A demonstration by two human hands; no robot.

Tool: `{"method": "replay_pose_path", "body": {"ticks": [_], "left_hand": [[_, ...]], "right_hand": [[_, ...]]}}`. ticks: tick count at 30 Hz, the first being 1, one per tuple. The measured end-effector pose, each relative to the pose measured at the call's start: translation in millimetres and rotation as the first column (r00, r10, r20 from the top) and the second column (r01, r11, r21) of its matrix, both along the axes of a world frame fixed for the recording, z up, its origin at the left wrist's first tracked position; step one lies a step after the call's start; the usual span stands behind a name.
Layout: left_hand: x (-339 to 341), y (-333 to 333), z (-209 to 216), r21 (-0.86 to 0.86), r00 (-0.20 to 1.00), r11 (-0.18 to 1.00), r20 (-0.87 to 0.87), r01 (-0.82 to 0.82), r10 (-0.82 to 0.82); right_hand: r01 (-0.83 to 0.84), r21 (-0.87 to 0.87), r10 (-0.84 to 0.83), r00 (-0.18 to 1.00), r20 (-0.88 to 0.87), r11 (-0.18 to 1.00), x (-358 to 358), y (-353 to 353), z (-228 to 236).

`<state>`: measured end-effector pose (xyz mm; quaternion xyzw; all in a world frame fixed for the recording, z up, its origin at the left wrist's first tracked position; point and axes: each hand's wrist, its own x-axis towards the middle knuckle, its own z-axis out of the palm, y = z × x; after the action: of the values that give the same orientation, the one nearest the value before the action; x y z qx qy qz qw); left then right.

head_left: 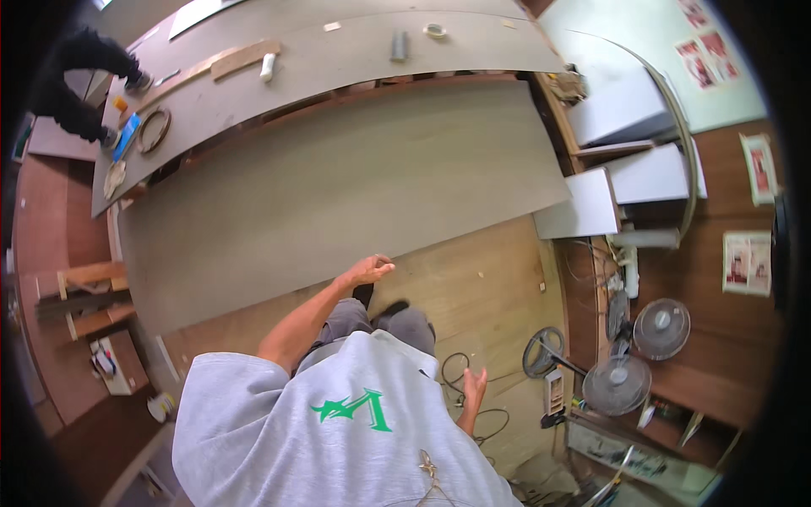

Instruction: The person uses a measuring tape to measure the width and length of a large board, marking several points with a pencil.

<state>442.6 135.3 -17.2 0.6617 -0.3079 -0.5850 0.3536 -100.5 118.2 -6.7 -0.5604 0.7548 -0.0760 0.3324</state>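
A large flat grey-brown sheet point(338, 186) lies in front of me, its near long edge running just ahead of my legs. My left hand point(368, 269) is over that near edge, with the fingers curled together. What is in those fingers, if anything, I cannot make out. Whether the hand touches the sheet cannot be told either. Lower down at my right side, my right hand point(475, 388) hangs with its thumb and fingers apart and nothing in it. A black cable point(456, 372) loops on the wooden floor point(481, 287) near this hand.
Behind the sheet is a grey worktop point(355, 51) with a wood strip point(245, 59), a tape roll point(435, 31) and a grey cylinder point(399, 46). Another person's legs point(84, 84) show at far left. Fans point(617, 384) and white panels point(583, 203) stand at right.
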Motion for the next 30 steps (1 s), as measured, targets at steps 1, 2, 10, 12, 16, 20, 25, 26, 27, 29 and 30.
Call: {"method": "replay_pose_path", "body": {"ticks": [1, 2, 10, 12, 16, 20, 25, 26, 27, 29, 30], "left_hand": [[20.2, 19.9, -12.3, 0.062, 0.997, 0.996, 0.021, -0.069, 0.068], [30.2, 32.8, -19.8, 0.120, 0.990, 0.982, 0.032, -0.143, 0.140], [83.7, 113.4, -88.1, 0.351, 0.771, 0.688, 0.236, -0.636, 0.592], [84.8, 126.9, -90.5, 0.364, 0.688, 0.593, 0.244, -0.718, 0.683], [93.5, 74.9, -106.3, 0.363, 0.583, 0.505, 0.142, -0.783, 0.800], [95.3, 94.3, -168.8, 0.366, 0.577, 0.466, 0.304, -0.806, 0.758], [177.3, 48.0, -268.5, 0.008, 0.343, 0.441, 0.642, -0.897, 0.685], [204.4, 41.2, -282.7, -0.091, 0.245, 0.404, 0.668, -0.910, 0.702], [229.5, 39.9, -295.6, -0.169, 0.178, 0.403, 0.700, -0.900, 0.691], [275.4, 39.6, -314.9, -0.252, 0.088, 0.388, 0.732, -0.886, 0.676], [300.2, 40.4, -320.8, -0.265, 0.063, 0.374, 0.738, -0.888, 0.672]], "right_hand": [[-0.091, 0.002, 0.091, 0.996, -0.014, 0.996, 37.5, -31.4, 5.2], [-0.155, 0.039, 0.157, 0.987, -0.025, 0.987, 60.0, -67.2, 9.9], [-0.665, 0.119, 0.673, 0.739, -0.039, 0.737, 284.3, -330.9, -59.5], [-0.786, 0.123, 0.794, 0.608, -0.024, 0.606, 345.2, -382.0, -105.0], [-0.964, -0.146, 0.959, 0.243, -0.145, 0.222, 462.4, -482.0, -196.8], [-0.971, -0.186, 0.988, 0.141, 0.061, 0.150, 646.2, -410.8, -215.5], [-0.956, -0.282, 0.997, 0.076, 0.017, 0.078, 772.8, -343.9, -263.5], [-0.958, -0.282, 0.999, 0.044, 0.003, 0.043, 790.6, -329.4, -275.2], [-0.961, -0.277, 1.000, 0.012, -0.006, 0.010, 804.9, -312.4, -286.6], [-0.934, -0.350, 0.993, -0.042, -0.107, -0.077, 829.4, -286.5, -306.9], [-0.915, -0.383, 0.984, -0.069, -0.164, -0.128, 843.0, -278.0, -316.5]]}}
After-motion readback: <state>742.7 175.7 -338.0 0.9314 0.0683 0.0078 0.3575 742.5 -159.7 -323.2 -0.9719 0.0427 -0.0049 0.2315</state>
